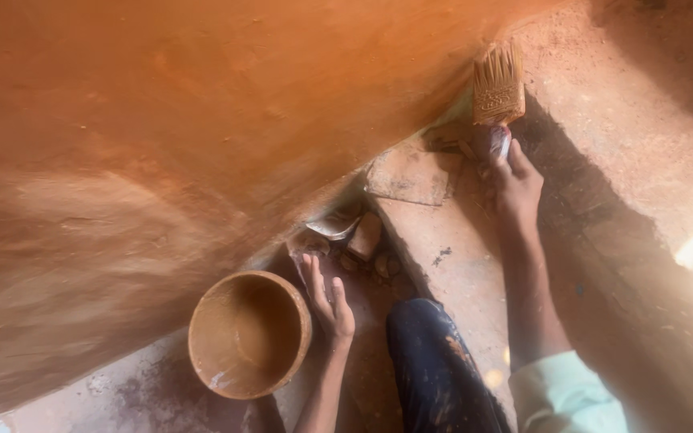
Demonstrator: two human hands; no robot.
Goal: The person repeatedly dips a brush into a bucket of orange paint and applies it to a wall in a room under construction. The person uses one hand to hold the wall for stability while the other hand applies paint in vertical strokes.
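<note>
My right hand grips the handle of a wide flat paintbrush whose mud-caked bristles point up against the lower edge of an orange-brown plastered wall. My left hand is held flat with its fingers apart, hovering just right of a round bowl full of brown mud slurry on the floor. The left hand holds nothing and is close to the bowl's rim.
A flat stone slab and small stones lie at the wall's base. My knee in dark, paint-spattered trousers is bent between my arms. A dusty concrete ledge runs along the right.
</note>
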